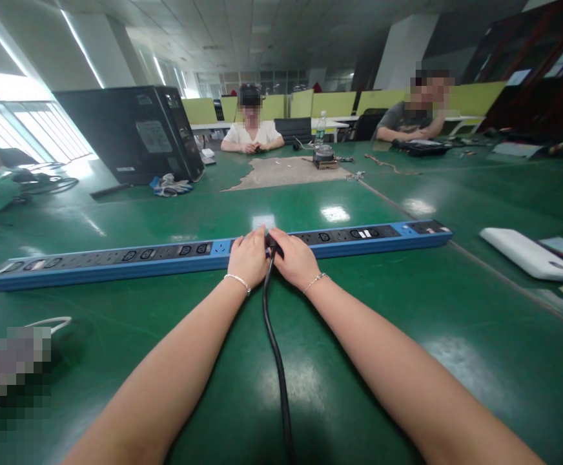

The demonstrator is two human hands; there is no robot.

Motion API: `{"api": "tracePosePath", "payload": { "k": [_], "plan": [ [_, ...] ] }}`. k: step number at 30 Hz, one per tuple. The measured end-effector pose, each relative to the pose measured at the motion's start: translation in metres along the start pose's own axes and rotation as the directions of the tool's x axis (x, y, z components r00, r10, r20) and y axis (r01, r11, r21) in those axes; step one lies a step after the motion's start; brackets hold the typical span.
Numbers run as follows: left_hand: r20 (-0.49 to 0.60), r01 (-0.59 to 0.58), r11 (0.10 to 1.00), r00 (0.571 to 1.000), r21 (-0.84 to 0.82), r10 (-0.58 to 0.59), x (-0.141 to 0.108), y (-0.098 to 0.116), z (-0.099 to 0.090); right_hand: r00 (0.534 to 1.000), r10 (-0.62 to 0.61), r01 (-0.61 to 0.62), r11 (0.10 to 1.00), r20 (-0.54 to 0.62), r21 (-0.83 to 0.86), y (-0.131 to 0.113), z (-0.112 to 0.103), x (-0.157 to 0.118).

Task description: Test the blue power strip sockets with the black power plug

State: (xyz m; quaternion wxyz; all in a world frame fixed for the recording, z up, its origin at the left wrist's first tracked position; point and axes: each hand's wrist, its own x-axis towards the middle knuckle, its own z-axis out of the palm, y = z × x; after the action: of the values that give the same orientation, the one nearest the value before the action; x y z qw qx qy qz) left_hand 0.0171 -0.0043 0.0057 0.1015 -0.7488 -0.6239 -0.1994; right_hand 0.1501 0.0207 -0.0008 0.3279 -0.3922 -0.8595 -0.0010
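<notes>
At the frame's centre, the black plug (pixel 270 243) sits at the blue power strip (pixel 184 263), grasped between the left hand (pixel 248 255) and right hand (pixel 295 257); its cable (pixel 277 352) runs to the bottom edge over the green counter (pixel 117 323).

The left hand (pixel 249 253) and right hand (pixel 295 256) meet around a black plug (pixel 271 241) at the middle of a long blue power strip (pixel 189 265) on the green tabletop (pixel 204 374). Its cable (pixel 277 352) runs toward the near side. A computer case (pixel 126 132) stands far left, gloves (pixel 171 186) beside it; a white box (pixel 528 252) lies right.
</notes>
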Motion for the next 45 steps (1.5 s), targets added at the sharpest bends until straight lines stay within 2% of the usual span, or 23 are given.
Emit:
{"api": "tracePosePath", "payload": {
  "k": [7, 13, 19, 22, 24, 27, 28, 29, 32, 35, 37, 40, 45],
  "plan": [
    [-0.04, 0.009, 0.998, 0.999, 0.054, -0.007, -0.003, -0.001, 0.003, 0.993, 0.115, -0.116, 0.993, -0.027, -0.037, -0.007, 0.007, 0.011],
    [-0.071, -0.004, 0.996, 0.997, 0.093, 0.011, -0.003, -0.001, 0.005, 0.99, 0.047, -0.049, 0.999, -0.131, -0.013, -0.003, 0.015, 0.01],
    [-0.066, -0.007, 0.996, 0.998, 0.094, 0.013, -0.003, 0.0, 0.004, 0.989, 0.026, -0.035, 0.998, -0.146, -0.056, 0.001, 0.02, 0.006],
    [-0.064, -0.005, 0.996, 0.998, 0.094, 0.011, -0.003, -0.001, 0.005, 0.987, 0.022, -0.029, 0.998, -0.159, -0.046, -0.003, 0.016, 0.008],
    [-0.054, -0.003, 0.996, 0.999, 0.092, 0.008, -0.003, -0.002, 0.006, 0.968, 0.031, -0.037, 0.999, -0.248, -0.019, -0.008, 0.005, 0.015],
    [-0.024, -0.006, 0.996, 1.0, 0.09, 0.008, -0.003, -0.003, 0.007, 0.889, 0.096, -0.091, 0.995, -0.449, 0.032, -0.011, -0.024, 0.029],
    [-0.015, -0.005, 0.996, 1.0, 0.089, 0.006, -0.003, -0.003, 0.007, 0.876, 0.111, -0.102, 0.994, -0.469, 0.045, -0.007, -0.034, 0.031],
    [-0.01, -0.003, 0.996, 1.0, 0.089, 0.004, -0.003, -0.003, 0.007, 0.885, 0.115, -0.102, 0.993, -0.451, 0.053, 0.0, -0.043, 0.032],
    [-0.004, -0.002, 0.996, 1.0, 0.089, 0.002, -0.002, -0.004, 0.007, 0.914, 0.196, -0.186, 0.981, -0.356, 0.062, 0.04, -0.062, 0.019],
    [0.005, -0.009, 0.996, 1.0, 0.09, 0.009, -0.001, -0.005, 0.008, 0.908, 0.285, -0.279, 0.958, -0.306, 0.064, 0.085, -0.069, -0.005],
    [0.011, -0.01, 0.996, 1.0, 0.088, 0.009, -0.001, -0.006, 0.008, 0.902, 0.311, -0.3, 0.95, -0.298, 0.086, 0.105, -0.071, -0.018],
    [0.014, -0.013, 0.997, 1.0, 0.08, 0.012, -0.002, -0.007, 0.008, 0.904, 0.328, -0.31, 0.945, -0.275, 0.107, 0.115, -0.071, -0.026],
    [0.002, -0.02, 0.997, 1.0, 0.075, 0.02, -0.002, -0.007, 0.007, 0.887, 0.335, -0.325, 0.942, -0.316, 0.086, 0.114, -0.069, -0.028]
  ]
}}
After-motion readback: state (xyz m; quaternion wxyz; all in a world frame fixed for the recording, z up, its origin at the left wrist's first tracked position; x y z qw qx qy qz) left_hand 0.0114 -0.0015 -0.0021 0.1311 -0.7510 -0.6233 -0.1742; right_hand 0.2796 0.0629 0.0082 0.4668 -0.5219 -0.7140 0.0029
